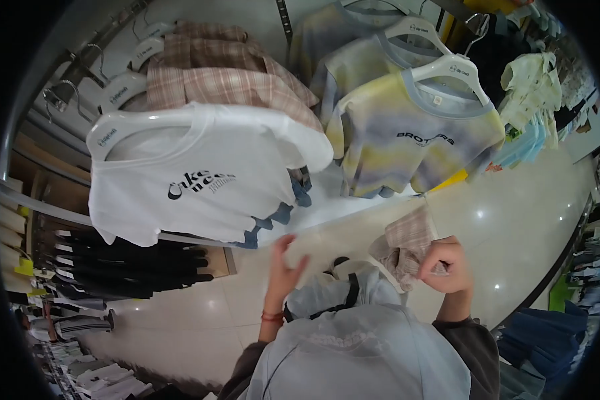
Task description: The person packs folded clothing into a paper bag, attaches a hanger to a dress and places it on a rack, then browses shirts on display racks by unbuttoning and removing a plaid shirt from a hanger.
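Note:
My right hand (449, 265) is closed round a bunched pink plaid garment (407, 243), which hangs on its left side, crumpled, over the floor. My left hand (285, 272), with a red band at the wrist, is raised with fingers apart and holds nothing. Nearest to it is the lower edge of a white printed T-shirt (180, 180) on a white hanger (107, 137). Behind that T-shirt hang several pink plaid garments (220, 73). To their right hangs a yellow and purple tie-dye top (413, 137) with dark lettering.
A metal rail (47, 207) runs along the left side. Dark folded or hung clothes (130, 267) fill a lower rack. Further garments (533, 87) hang at the upper right, and dark blue clothing (540, 340) lies lower right. Another person (67, 327) is at the far left.

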Demonstrator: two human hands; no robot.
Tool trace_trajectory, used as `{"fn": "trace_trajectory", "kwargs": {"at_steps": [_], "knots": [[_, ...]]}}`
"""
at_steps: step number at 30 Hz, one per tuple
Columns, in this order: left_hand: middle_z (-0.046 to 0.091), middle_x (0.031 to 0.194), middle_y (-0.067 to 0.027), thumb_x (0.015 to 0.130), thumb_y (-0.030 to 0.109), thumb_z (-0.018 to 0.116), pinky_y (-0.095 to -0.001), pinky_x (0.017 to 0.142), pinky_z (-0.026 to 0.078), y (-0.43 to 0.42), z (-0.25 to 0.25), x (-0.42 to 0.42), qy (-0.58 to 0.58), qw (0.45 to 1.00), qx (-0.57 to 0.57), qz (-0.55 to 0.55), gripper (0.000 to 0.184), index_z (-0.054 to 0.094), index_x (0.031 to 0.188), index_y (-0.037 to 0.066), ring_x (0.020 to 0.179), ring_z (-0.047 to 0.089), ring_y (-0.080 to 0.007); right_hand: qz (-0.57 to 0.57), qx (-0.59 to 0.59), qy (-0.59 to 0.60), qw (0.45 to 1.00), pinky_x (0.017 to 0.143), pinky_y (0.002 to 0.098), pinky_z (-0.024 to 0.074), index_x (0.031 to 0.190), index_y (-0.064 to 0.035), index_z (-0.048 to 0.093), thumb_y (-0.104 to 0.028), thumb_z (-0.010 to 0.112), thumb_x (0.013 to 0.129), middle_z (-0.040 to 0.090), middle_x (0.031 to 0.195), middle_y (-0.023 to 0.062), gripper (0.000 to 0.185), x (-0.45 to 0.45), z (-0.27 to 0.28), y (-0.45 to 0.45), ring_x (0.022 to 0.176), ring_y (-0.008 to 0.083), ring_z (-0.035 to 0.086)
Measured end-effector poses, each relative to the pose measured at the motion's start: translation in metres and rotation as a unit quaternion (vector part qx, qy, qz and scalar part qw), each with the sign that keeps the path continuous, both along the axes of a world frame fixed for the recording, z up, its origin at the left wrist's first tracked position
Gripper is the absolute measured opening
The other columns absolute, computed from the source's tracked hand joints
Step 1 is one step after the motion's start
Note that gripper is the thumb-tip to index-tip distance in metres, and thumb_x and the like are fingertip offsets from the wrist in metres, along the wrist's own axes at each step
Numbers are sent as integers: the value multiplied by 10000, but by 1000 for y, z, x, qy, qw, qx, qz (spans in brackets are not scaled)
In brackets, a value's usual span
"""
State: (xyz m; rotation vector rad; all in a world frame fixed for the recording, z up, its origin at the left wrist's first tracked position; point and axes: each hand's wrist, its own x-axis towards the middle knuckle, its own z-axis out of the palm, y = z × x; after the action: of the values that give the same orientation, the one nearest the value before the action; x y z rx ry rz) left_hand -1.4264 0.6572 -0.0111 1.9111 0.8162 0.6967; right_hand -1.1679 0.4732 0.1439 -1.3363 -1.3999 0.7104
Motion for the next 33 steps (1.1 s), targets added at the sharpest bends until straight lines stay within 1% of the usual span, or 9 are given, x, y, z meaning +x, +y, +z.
{"fn": "trace_trajectory", "kwargs": {"at_steps": [8, 10, 12, 14, 17, 19, 24, 28, 33], "knots": [[354, 1327, -177, 708, 258, 713, -388, 1028, 257, -16, -55, 101, -3, 939, -135, -316, 802, 274, 1332, 10, 1245, 312, -306, -251, 230, 325, 882, 702, 290, 458, 638, -92, 446, -78, 640, 692, 588, 847, 107, 203, -30, -3, -32, 764, 196, 564], [346, 1343, -137, 720, 170, 686, -361, 1032, 261, -17, -51, 112, -11, 909, -135, -395, 743, 293, 1328, 0, 1249, 319, -270, -38, 398, 321, 859, 710, 320, 454, 642, -84, 414, -78, 614, 705, 568, 840, 112, 210, -15, -1, -15, 784, 215, 547], [376, 1323, -116, 739, 100, 649, -340, 1017, 291, -21, -54, 116, -23, 882, -189, -431, 665, 327, 1310, -9, 1221, 361, -244, -203, 291, 279, 892, 672, 312, 423, 642, -92, 399, -126, 633, 675, 511, 738, 77, 238, -11, -2, -43, 708, 209, 493], [443, 1267, -115, 765, 49, 603, -326, 983, 345, -22, -57, 115, -38, 856, -295, -423, 567, 376, 1280, -16, 1161, 436, -230, -53, 261, 285, 921, 633, 274, 394, 655, -92, 402, -146, 644, 651, 474, 699, 47, 247, 12, 11, -33, 654, 177, 455], [532, 1139, -89, 760, 8, 525, -273, 810, 453, -14, -119, 78, -107, 904, -400, -105, 436, 480, 1194, 9, 993, 541, -175, -260, 165, 199, 930, 571, 204, 310, 661, -88, 401, -117, 686, 615, 395, 639, -11, 290, 23, 14, -37, 592, 89, 365], [543, 1040, -69, 788, 8, 473, -257, 735, 467, 17, -122, 53, -251, 770, -569, -142, 330, 499, 1117, 19, 905, 550, -137, -339, 94, 98, 931, 552, 190, 305, 678, -81, 408, -50, 694, 647, 395, 630, -25, 289, 32, 8, -36, 580, 56, 352], [494, 905, -11, 820, 25, 399, -253, 716, 466, 50, -49, 26, -215, 822, -512, -124, 136, 445, 941, 66, 830, 541, -117, -286, -60, 22, 956, 566, 202, 352, 724, -53, 458, 29, 651, 708, 499, 692, -18, 210, 32, 0, -26, 635, 56, 436], [501, 944, -14, 825, 87, 473, -218, 703, 449, 32, -75, 0, -43, 879, -464, -105, 321, 455, 1143, 59, 851, 529, -107, -233, -207, -95, 945, 576, 233, 408, 848, -38, 534, -30, 698, 683, 559, 674, 44, 233, 40, -13, -30, 595, 117, 508], [486, 692, 7, 847, 88, 548, -201, 598, 367, -42, -104, -39, 8, 875, -470, -114, 698, 123, 1399, 134, 617, 442, -64, -187, -293, -228, 910, 588, 319, 463, 928, -72, 585, -62, 718, 647, 599, 689, 156, 310, 58, -63, -56, 601, 232, 604]]}}
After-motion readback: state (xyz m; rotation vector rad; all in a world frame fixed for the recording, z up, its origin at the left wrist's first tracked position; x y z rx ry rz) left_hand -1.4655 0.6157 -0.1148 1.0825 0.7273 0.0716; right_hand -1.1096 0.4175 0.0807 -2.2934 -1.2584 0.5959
